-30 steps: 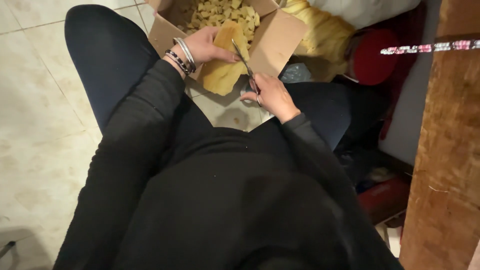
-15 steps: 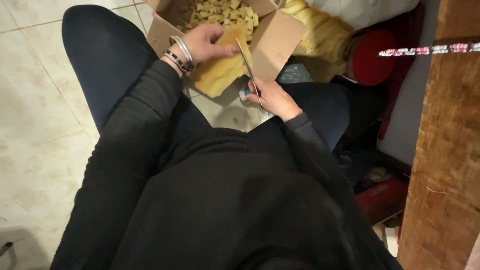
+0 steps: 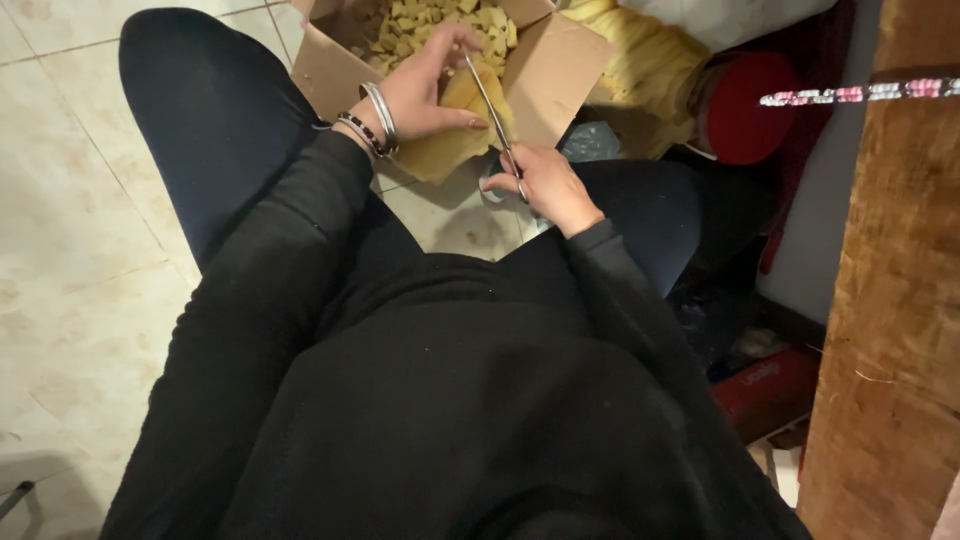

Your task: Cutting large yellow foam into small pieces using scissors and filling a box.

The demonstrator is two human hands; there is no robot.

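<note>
My left hand (image 3: 425,92), with bracelets on its wrist, grips a yellow foam sheet (image 3: 448,140) over the near edge of a cardboard box (image 3: 560,75). Small yellow foam pieces (image 3: 420,25) fill the box. My right hand (image 3: 545,185) holds metal scissors (image 3: 490,105) by the handles. Their blades point up and away along the foam sheet, close to the fingers of my left hand.
I sit in black clothes on a pale tiled floor (image 3: 70,200), knees apart. More yellow foam (image 3: 640,70) lies right of the box, beside a red round object (image 3: 740,110). A wooden post (image 3: 890,300) stands at the right, a red box (image 3: 765,385) at its foot.
My left hand has shifted up along the foam sheet toward the box. The scissors have swung more upright, blades reaching further into the foam.
</note>
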